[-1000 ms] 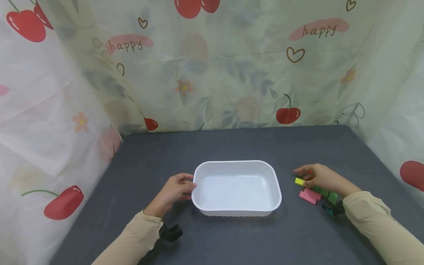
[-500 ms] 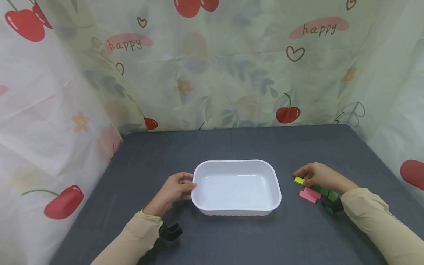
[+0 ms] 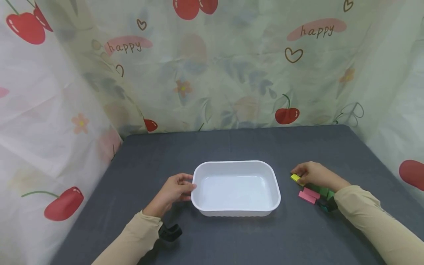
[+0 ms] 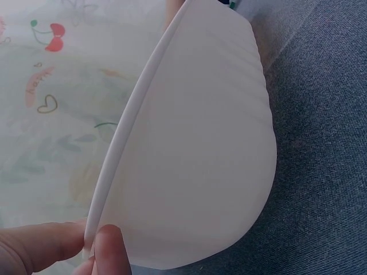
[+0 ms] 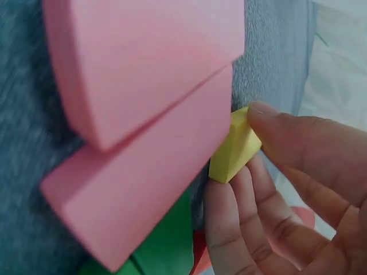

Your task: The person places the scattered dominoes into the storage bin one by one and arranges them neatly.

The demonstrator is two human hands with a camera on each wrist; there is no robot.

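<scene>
Cherry-and-"happy" print cloth (image 3: 215, 73) hangs at 12 o'clock behind a dark grey table (image 3: 251, 239), so take all clock directions from the head view unless I say otherwise. Hands are well apart, both busy. Right hand (image 3: 319, 176) has a little yellow block (image 3: 295, 178) pinched between thumb and fingertips, out at roughly 3 o'clock from the white tray (image 3: 236, 193). Yellow's long axis runs 10 to 4, with the free end poking toward 10; on the right wrist cam it's more like 1 to 7. Can't tell if it's off the table. Left hand (image 3: 170, 191) is clamped on the tray's rim at the 9 o'clock end, thumb and fingers on either side. Tray's long axis goes 9 to 3. Past the yellow one, two pink blocks (image 3: 307, 197) sit around 5 o'clock from it, lying slightly staggered, long sides roughly 10 to 4. Green blocks (image 3: 324, 191) are near 4 o'clock, partly hidden by the sleeve (image 3: 367, 213). Right wrist cam also catches a sliver of red piece (image 5: 199, 251) beside the green, mostly covered.
</scene>
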